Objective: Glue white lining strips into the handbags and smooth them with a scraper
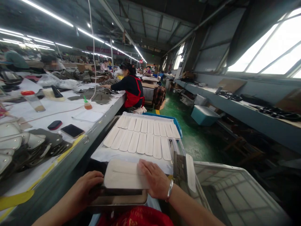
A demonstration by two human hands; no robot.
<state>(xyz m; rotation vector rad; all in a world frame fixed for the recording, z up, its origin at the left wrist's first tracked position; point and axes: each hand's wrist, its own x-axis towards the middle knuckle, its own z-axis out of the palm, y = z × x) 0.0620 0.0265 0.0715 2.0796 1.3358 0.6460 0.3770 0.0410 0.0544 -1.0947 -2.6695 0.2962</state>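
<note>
Head view shows the right hand pinching the near pale panel, the left hand beside it, grip unclear, seemingly a positioning step calling for steady alignment

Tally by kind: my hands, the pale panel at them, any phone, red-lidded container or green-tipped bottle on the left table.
Left hand and right hand: 2
Pale panel: 1
Phone: 1
Red-lidded container: 1
Green-tipped bottle: 1
Total: 6

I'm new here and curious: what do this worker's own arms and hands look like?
The left hand and right hand are bare, without gloves. No sleeves show on the forearms. A shiny silver band circles the right wrist; none shows on the left.
</note>
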